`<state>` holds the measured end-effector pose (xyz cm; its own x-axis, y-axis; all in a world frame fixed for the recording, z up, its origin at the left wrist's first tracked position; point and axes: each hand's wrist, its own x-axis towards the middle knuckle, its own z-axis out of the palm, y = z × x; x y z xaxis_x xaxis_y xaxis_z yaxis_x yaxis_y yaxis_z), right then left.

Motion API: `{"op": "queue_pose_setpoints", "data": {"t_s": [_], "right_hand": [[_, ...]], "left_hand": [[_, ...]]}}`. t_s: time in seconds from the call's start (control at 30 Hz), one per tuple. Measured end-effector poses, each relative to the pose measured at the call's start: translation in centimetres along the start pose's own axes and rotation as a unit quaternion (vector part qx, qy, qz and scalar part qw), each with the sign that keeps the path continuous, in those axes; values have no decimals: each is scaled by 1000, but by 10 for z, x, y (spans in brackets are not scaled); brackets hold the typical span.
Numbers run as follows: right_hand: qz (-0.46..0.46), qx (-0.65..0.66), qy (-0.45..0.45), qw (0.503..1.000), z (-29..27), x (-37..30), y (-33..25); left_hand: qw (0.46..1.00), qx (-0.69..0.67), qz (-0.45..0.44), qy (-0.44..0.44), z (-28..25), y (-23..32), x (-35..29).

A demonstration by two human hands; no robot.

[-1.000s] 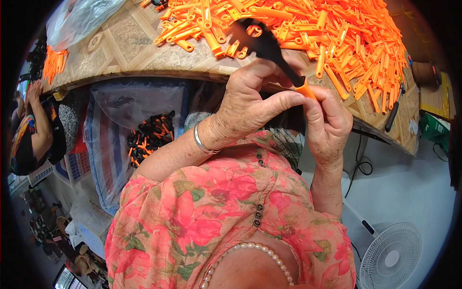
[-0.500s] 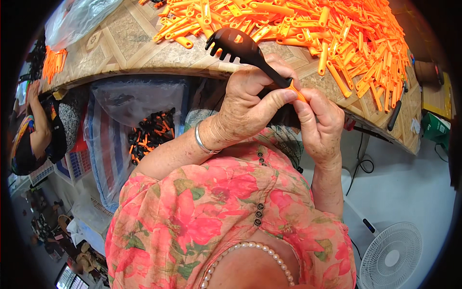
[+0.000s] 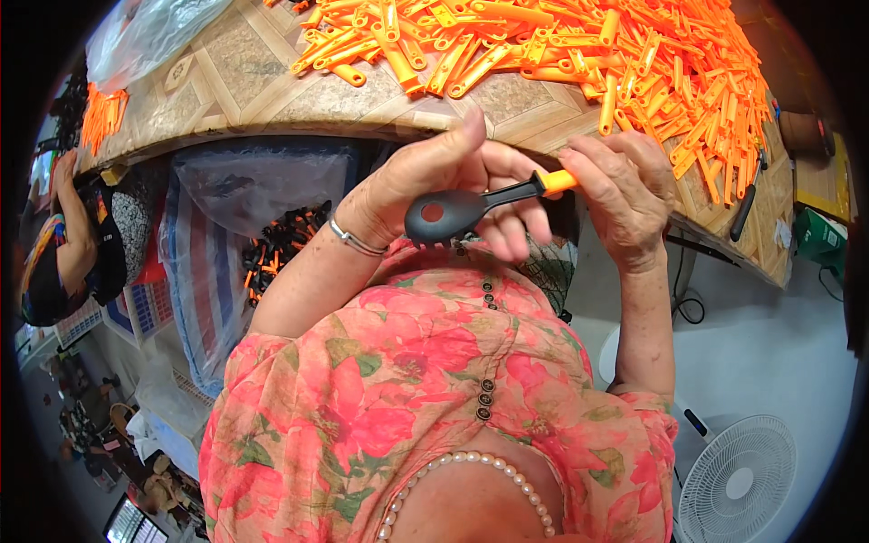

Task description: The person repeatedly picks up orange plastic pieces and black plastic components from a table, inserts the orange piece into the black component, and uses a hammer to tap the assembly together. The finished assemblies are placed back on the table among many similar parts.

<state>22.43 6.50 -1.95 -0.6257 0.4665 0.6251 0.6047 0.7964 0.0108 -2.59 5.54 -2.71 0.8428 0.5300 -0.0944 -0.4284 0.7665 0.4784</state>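
A black spaghetti server (image 3: 448, 215) with a round hole and short teeth lies level between my hands, its shaft ending in an orange handle (image 3: 558, 182). My right hand (image 3: 626, 192) is closed round the handle, hiding most of it. Behind the shaft, my left hand (image 3: 466, 163) is open, palm turned up, thumb and fingers spread. The server's head is by its wrist side; whether the shaft rests on those fingers I cannot tell. Beyond the hands, a big heap of loose orange handles (image 3: 507, 54) covers the far side of the table.
The patterned table (image 3: 244, 81) curves across the front. Below it at left, a plastic-lined striped bag (image 3: 195, 262) holds several black and orange utensils (image 3: 288, 249). A clear plastic bag (image 3: 145, 41) lies at the far left. Another person's arm (image 3: 72, 231) is at left; a white fan (image 3: 740, 480) stands lower right.
The server has swung from upright-tilted to level, its head now lower and toward me. My left hand has let go and opened; my right has moved slightly right, keeping the handle.
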Motion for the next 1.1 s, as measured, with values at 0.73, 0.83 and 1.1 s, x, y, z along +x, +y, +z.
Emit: {"op": "queue_pose_setpoints", "data": {"t_s": [0.73,0.83,1.1], "right_hand": [[598,-147,-29,787,-101,-129,132],[580,-88,-28,809,-111,-162,155],[518,390,111,753,-94,-77,14]], "left_hand": [[935,196,48,290,23,-23,10],[933,209,36,291,30,-19,10],[919,220,69,319,26,-26,12]]}}
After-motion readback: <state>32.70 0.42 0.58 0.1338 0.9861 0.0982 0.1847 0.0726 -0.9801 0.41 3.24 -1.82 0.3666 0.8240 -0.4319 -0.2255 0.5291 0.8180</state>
